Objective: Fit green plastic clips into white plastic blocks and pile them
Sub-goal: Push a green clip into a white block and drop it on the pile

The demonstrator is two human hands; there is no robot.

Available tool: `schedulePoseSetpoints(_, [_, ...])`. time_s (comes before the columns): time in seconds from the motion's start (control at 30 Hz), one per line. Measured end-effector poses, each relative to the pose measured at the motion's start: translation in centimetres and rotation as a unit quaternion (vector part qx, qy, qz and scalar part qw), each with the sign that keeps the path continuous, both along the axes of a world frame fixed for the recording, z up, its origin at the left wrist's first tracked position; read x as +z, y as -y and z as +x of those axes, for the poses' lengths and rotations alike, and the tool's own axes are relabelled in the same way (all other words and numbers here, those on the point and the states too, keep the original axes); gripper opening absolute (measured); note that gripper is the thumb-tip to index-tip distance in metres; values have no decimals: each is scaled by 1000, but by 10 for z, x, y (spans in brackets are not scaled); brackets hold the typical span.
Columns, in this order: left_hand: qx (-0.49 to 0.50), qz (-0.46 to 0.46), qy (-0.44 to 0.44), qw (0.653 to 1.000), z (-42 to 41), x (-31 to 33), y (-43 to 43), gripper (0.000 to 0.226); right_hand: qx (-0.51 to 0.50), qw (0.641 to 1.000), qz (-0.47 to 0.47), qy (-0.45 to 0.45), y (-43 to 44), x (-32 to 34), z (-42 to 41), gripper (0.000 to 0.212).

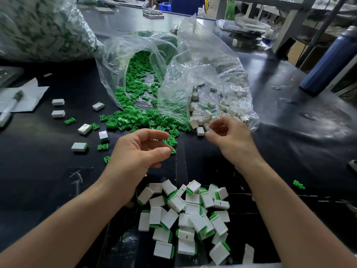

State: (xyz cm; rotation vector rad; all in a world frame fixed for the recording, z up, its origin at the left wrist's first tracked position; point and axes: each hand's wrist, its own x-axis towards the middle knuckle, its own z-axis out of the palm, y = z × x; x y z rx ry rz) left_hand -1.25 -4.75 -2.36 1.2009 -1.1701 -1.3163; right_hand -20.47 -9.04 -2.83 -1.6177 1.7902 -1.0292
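Head view: the green clips (135, 120) spill from a clear bag (119, 55) beside the white blocks (201, 117); both look light, stiff and slick, best pinched by their edges. The left hand (139, 149) hovers over the clips, loosely curled and empty; the right hand (228, 136) curls at the blocks, whether gripping one cannot be told.

Green clips (135, 120), loose heap just beyond left hand (139, 151); bare white blocks (201, 117), loose heap at fingertips of right hand (229, 138); clipped blocks (189, 215), jumbled pile nearer, between both forearms.
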Motion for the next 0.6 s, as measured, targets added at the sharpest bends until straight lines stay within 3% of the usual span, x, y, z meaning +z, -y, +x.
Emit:
schedulePoseSetpoints(0.07, [-7, -3, 16, 1000, 0, -1, 0, 28, 74, 987, 35, 139, -11, 4, 14, 18])
schedulePoseSetpoints(0.13, [-19, -4, 29, 999, 0, -1, -1, 30, 130, 970, 64, 194, -18, 3, 26, 20])
schedulePoseSetpoints(0.33, [-37, -6, 25, 999, -3, -2, -1, 26, 190, 951, 81, 230, -28, 4, 41, 16])
schedulePoseSetpoints(0.47, [4, -21, 32, 999, -3, -4, 0, 17, 201, 941, 85, 258, -29, 5, 43, 9])
schedulePoseSetpoints(0.53, [38, -18, 24, 999, -2, -5, 3, 18, 177, 967, 55, 172, -28, 3, 42, 7])
schedulePoseSetpoints(0.6, [63, -4, -6, 998, 0, -5, 5, 20, 159, 987, -8, 0, -27, -2, 42, 12])
